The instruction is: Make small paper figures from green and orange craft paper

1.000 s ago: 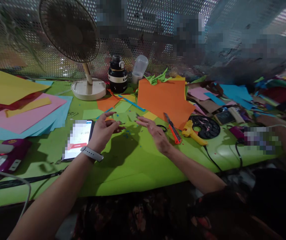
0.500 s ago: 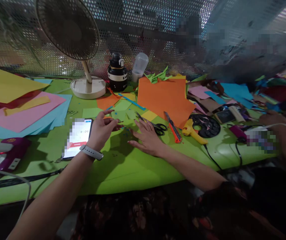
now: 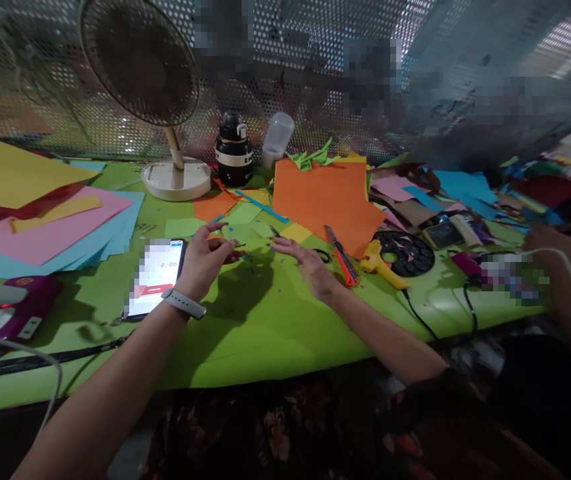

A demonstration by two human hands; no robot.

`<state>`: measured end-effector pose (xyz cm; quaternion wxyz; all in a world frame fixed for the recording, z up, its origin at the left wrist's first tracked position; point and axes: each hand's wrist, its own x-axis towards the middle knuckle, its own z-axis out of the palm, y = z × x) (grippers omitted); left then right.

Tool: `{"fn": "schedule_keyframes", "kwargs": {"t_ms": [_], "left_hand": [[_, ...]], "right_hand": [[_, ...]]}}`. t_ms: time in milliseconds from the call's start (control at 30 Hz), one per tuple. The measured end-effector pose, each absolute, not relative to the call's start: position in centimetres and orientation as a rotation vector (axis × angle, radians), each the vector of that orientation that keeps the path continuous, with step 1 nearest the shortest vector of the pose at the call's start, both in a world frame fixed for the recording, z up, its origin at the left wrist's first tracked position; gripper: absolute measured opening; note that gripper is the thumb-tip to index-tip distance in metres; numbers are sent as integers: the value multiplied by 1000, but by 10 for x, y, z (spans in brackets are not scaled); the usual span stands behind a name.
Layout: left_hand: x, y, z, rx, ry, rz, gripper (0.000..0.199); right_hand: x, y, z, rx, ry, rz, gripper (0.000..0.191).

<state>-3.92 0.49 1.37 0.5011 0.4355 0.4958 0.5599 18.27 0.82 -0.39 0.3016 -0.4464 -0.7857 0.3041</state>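
the left hand (image 3: pixel 208 260) hung over the middle of the green surface (image 3: pixel 265 340), a grey strap (image 3: pixel 184 304) round its wrist, the fingers curled and the thumb drawn close to the fingertips; i could not tell whether anything small was pinched there. the right hand (image 3: pixel 312 270) faced it, apart from it, fingers stretched out nearly flat and side by side. scissors (image 3: pixel 275 232) lay under the right hand, about midway between the front and back edges of the surface, tips poking out past the fingers toward the back edge and a black handle loop showing beside the hand; whether the hand touched them i could not tell. blue bits (image 3: pixel 251 263) were strewn between the hands.

a lit phone (image 3: pixel 158 283) lay just left of the left hand, and a purple block (image 3: pixel 30 307) sat toward the front left corner. behind that, paper (image 3: pixel 65 220) was heaped toward the back left corner. along the back edge stood a fan (image 3: pixel 140 63), a black bottle (image 3: pixel 234 157) and a clear cup (image 3: pixel 278 137), with an orange sheet (image 3: pixel 320 193) to their right. a red knife (image 3: pixel 344 259) lay with its blade over that sheet, near a yellow glue gun (image 3: pixel 380 263) and a black tray (image 3: pixel 428 260). toward the right edge was a co-worker's hand (image 3: pixel 548 243), blurred.
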Motion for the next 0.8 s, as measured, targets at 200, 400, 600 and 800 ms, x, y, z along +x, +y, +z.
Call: {"fn": "schedule_keyframes", "kwargs": {"t_ms": [200, 400, 600, 800], "left_hand": [[-33, 0, 13, 1019, 1185, 1281, 50], [-16, -9, 12, 975, 1096, 1109, 49], [-12, -14, 14, 988, 1045, 1052, 42], [-16, -14, 18, 997, 941, 1024, 41]], "right_hand": [[181, 6, -4, -1125, -1930, 849, 63], [178, -7, 4, -1160, -1936, 633, 58], [177, -8, 1, -1115, -2099, 380, 56], [177, -8, -3, -1062, -2186, 341, 55]]}}
